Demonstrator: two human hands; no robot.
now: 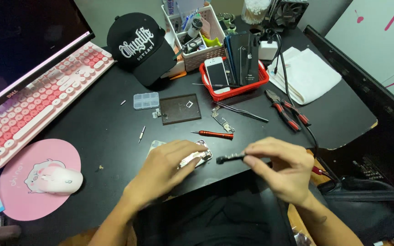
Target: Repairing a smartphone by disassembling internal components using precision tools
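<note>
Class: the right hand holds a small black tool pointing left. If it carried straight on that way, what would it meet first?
Probably the shiny silver phone shell under the left hand; depth is unclear. The right hand holds the small black tool.

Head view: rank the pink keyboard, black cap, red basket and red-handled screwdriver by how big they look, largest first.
1. Pink keyboard, cut off at the left edge.
2. Black cap.
3. Red basket; it sits farther back, so its gap to the cap is unsure.
4. Red-handled screwdriver, clearly smallest.
</note>
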